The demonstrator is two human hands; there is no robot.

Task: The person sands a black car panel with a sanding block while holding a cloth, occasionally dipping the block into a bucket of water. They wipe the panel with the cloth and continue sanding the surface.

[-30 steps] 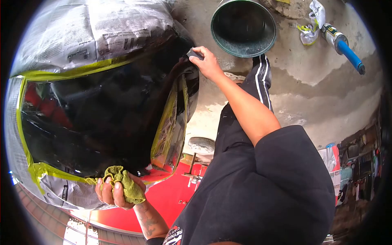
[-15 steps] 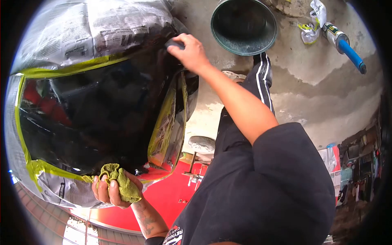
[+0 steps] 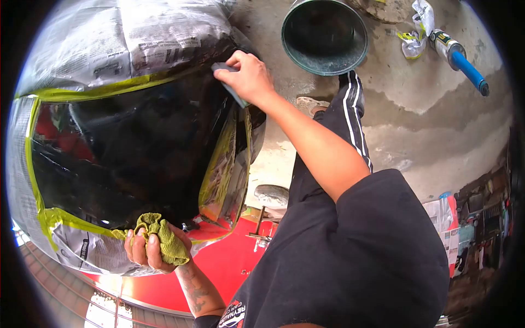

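Observation:
A glossy black car panel (image 3: 126,158) is framed by yellow-green masking tape (image 3: 104,91) and newspaper sheets (image 3: 115,41). My right hand (image 3: 249,79) is closed on a grey, flat sanding block (image 3: 238,98) at the panel's upper right edge. The block is tilted and partly hidden by my fingers. At the panel's lower edge, my left hand (image 3: 143,250) grips a crumpled yellow-green cloth (image 3: 170,247), fingers wrapped around it.
A dark bucket (image 3: 326,68) stands on the concrete floor by my leg. Farther right lie a plastic bag (image 3: 414,44) and a canister with a blue handle (image 3: 467,70). Red bodywork (image 3: 213,268) shows below the panel. Shelves with items (image 3: 489,229) line the right side.
My right hand has shifted slightly down with the sanding block, which now shows more of its length and angle. My left hand stays nearly in place with the cloth.

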